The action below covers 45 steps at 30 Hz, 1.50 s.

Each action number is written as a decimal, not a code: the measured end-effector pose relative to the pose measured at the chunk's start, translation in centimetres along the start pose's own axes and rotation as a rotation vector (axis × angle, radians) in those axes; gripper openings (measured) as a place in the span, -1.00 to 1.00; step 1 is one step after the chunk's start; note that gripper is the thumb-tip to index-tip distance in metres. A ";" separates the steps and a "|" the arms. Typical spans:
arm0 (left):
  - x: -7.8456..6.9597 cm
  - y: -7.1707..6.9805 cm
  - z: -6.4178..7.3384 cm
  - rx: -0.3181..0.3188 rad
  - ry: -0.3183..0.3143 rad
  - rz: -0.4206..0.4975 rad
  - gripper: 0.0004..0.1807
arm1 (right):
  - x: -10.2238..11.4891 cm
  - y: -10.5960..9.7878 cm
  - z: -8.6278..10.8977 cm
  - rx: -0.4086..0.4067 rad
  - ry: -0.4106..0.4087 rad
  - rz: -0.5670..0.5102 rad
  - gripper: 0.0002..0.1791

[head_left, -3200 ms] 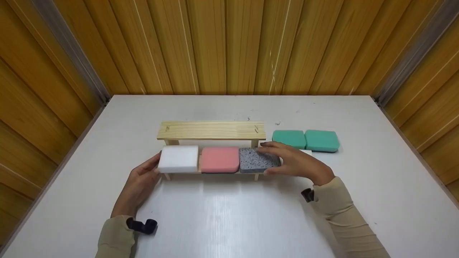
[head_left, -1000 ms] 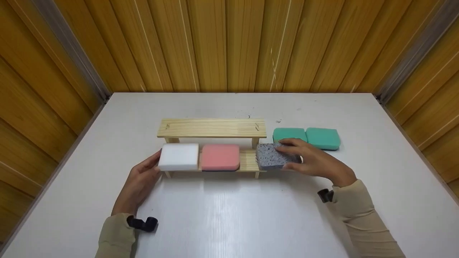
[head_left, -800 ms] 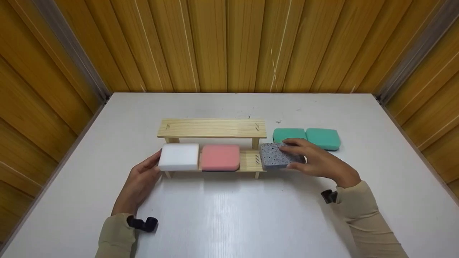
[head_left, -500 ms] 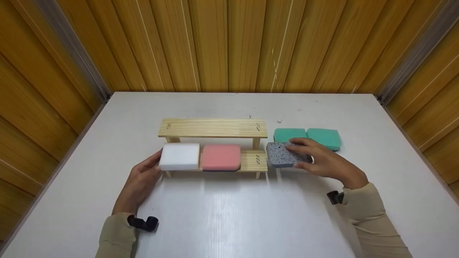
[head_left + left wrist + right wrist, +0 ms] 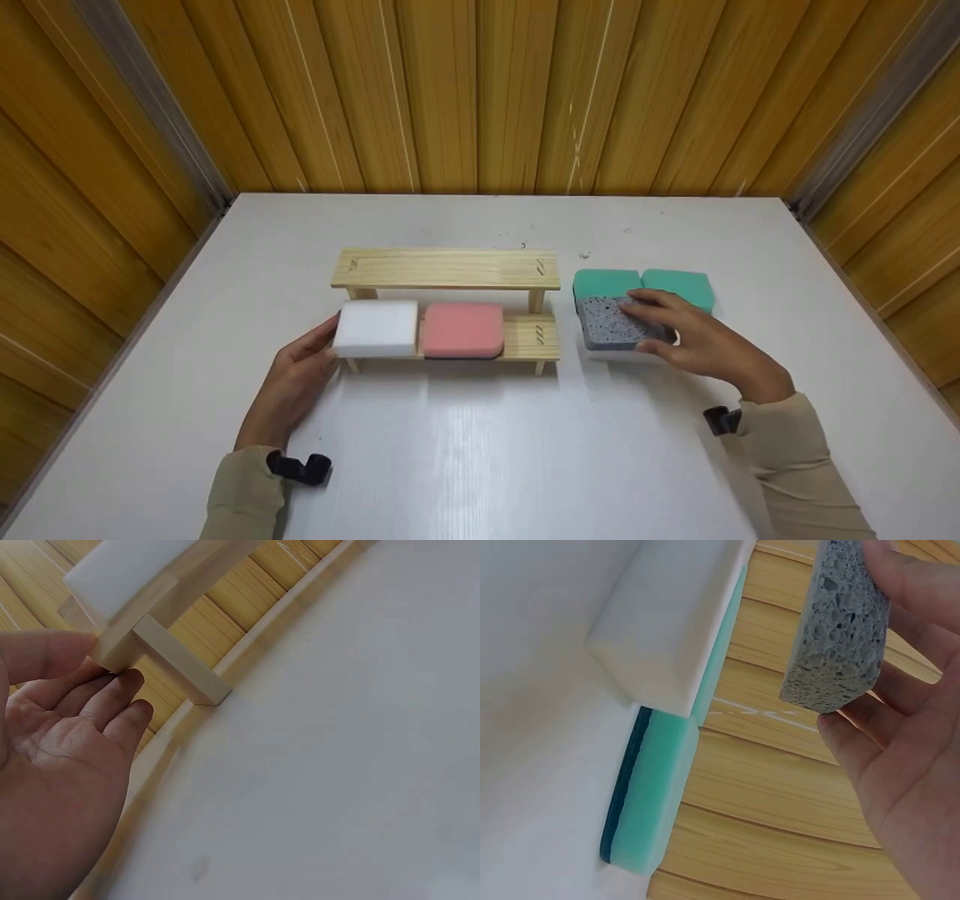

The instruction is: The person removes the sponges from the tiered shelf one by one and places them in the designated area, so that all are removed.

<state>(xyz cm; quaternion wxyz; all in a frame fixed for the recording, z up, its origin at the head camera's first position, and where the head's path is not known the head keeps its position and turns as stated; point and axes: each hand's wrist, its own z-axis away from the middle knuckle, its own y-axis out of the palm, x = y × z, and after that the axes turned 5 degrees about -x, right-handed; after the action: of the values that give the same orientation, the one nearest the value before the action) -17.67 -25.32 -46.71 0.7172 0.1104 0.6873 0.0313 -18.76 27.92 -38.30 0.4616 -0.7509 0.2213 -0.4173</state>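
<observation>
My right hand (image 5: 709, 341) grips a grey pumice stone (image 5: 619, 322) between thumb and fingers, right of a two-tier wooden rack (image 5: 446, 268). In the right wrist view the pumice stone (image 5: 840, 634) is held up off the table, beside a white block (image 5: 671, 622). The head view shows mostly pumice there, with only a white edge below. At the rack's left end my left hand (image 5: 296, 379) pinches the lower shelf, thumb on top and fingers underneath in the left wrist view. A white sponge (image 5: 377, 327) and a pink sponge (image 5: 463, 328) sit on that shelf.
Two green sponges (image 5: 679, 285) lie side by side on the white table (image 5: 465, 457) behind the pumice stone; the right wrist view shows a dark underside on one. Yellow wood-patterned walls (image 5: 442, 97) close in the back and both sides.
The pumice stone has left the lower shelf's right end and moved right with my right hand, baring that part of the shelf. My left hand has stayed on the rack.
</observation>
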 end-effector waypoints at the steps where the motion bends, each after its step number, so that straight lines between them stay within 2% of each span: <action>1: 0.0 0.0 0.0 0.001 0.003 0.002 -0.33 | -0.1 0.0 0.1 -0.005 -0.002 0.002 -0.41; 11: 0.1 -0.1 0.0 0.007 0.006 0.011 -0.35 | -0.9 -0.3 1.2 -0.061 -0.011 0.033 -0.41; 19: 0.1 -0.1 0.1 0.013 0.012 0.042 -0.33 | -1.5 -0.5 2.0 -0.081 0.011 0.029 -0.40; 26: 0.2 -0.2 0.1 0.008 0.030 0.021 -0.32 | -2.1 -0.8 2.6 -0.090 0.028 0.026 -0.39; 34: 0.2 -0.2 0.1 0.007 0.029 0.049 -0.32 | -2.8 -1.0 3.3 -0.113 0.029 0.062 -0.39; 45: 0.2 -0.1 0.2 0.018 0.054 0.005 -0.33 | -3.8 -1.4 4.3 -0.133 0.034 0.093 -0.38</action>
<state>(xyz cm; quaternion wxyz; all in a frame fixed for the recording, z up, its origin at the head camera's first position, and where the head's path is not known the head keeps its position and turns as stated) -17.48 -25.41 -46.95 0.6972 0.1178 0.7065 0.0299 -17.38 33.43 -39.64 0.4257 -0.7617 0.2909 -0.3925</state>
